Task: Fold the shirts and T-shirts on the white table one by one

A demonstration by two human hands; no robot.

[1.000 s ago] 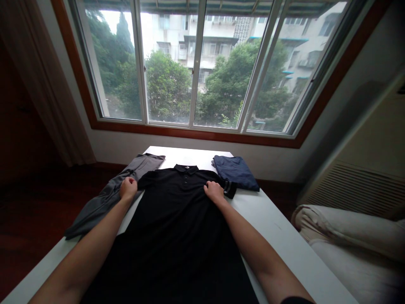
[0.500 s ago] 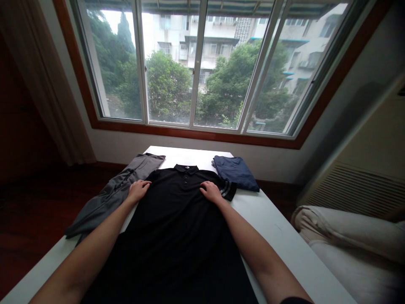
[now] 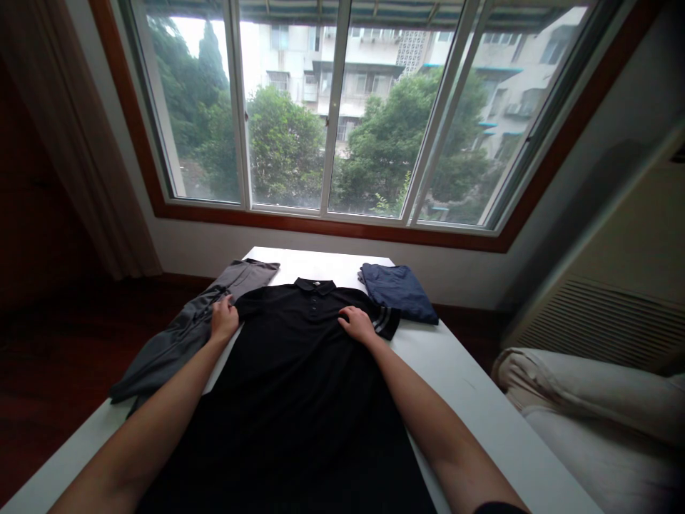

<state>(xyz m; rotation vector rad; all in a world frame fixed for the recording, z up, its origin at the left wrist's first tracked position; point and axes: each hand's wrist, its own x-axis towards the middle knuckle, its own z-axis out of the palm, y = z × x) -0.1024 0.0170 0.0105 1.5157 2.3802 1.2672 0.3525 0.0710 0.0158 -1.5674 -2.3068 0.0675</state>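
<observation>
A black polo shirt (image 3: 300, 385) lies flat, collar away from me, on a white table (image 3: 471, 400). My left hand (image 3: 223, 318) rests at the shirt's left sleeve, where it meets a grey garment (image 3: 182, 335); its fingers curl down on the cloth. My right hand (image 3: 356, 323) lies flat on the shirt near the right shoulder, fingers stretched out, beside the striped sleeve cuff (image 3: 386, 323).
A folded dark blue garment (image 3: 399, 291) sits at the table's far right corner. The grey garment hangs over the table's left edge. A wide window (image 3: 332, 107) is behind the table, a pale cushion (image 3: 594, 407) and a radiator to the right.
My left hand slid inward onto the shirt with fingers spread, then moved back out to the left sleeve edge. My right hand shifted slightly inward and has stayed flat.
</observation>
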